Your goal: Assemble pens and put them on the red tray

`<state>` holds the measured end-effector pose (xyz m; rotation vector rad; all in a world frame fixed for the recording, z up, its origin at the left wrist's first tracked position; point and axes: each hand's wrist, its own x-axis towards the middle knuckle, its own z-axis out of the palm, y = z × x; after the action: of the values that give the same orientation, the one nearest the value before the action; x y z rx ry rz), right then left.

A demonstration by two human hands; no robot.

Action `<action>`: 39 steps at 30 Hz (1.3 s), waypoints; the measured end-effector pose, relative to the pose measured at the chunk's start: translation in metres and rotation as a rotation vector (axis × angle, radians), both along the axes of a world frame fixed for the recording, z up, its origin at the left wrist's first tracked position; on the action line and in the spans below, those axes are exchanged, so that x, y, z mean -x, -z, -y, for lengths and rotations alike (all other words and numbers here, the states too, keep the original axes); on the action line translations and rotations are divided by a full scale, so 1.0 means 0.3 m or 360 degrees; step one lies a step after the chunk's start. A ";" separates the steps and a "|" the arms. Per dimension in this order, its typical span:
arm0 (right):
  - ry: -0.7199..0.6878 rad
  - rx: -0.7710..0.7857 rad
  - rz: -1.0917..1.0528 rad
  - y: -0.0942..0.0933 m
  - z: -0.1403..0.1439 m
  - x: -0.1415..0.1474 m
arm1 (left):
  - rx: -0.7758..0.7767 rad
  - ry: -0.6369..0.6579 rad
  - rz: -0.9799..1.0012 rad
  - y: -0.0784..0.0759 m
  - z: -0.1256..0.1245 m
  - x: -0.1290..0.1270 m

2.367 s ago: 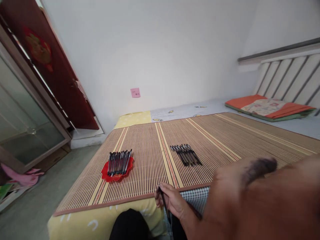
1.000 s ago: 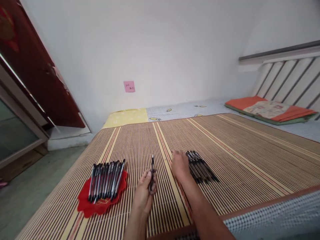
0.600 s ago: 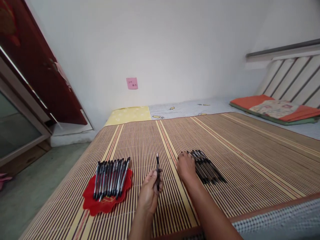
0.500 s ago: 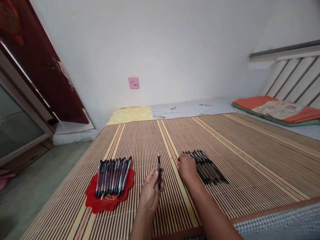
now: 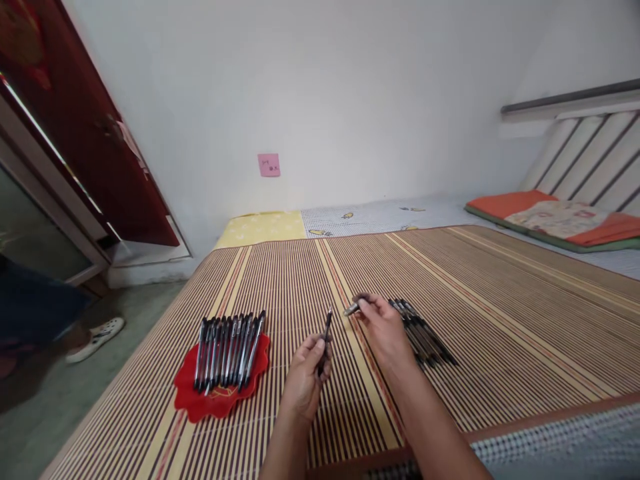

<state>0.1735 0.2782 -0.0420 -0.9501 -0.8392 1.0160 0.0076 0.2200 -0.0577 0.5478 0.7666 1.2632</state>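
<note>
On wall, pink note (image 5: 269,165), writing illegible

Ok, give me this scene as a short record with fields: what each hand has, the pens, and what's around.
left hand: holds a pen body, tip pointing up and away
right hand: pinches a pen cap just left of the loose pens
red cloth: bears a row of pens side by side
surface: striped mat on a bed
wall: pink note
far left: a person's shoe on the floor

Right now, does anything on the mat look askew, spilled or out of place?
Nothing stands out. Pens lie side by side on the red cloth; the other pens lie together on the mat. Left hand holds a pen, right hand a cap-like piece.
</note>
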 end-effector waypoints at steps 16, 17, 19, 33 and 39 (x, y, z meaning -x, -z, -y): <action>0.0051 -0.0207 0.0256 -0.114 0.035 0.018 | -0.0243 0.0138 -0.0269 0.015 0.001 -0.015; 0.0006 -0.0212 0.0281 -0.112 0.035 0.017 | -0.0247 0.0139 -0.0276 0.015 0.001 -0.015; -0.0067 -0.0220 0.0339 -0.108 0.036 0.015 | -0.0253 0.0138 -0.0287 0.013 0.001 -0.015; -0.0231 -0.0131 0.0613 -0.095 0.064 0.044 | -0.0333 0.0010 -0.0216 0.030 0.006 -0.032; -0.0167 -0.0072 0.0530 -0.058 0.070 0.055 | -0.0368 -0.0015 -0.0316 0.014 0.017 -0.060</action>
<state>0.1570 0.2572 -0.0247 -1.0616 -1.1945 0.9368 0.0255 0.2150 -0.0618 0.8680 0.7924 1.3281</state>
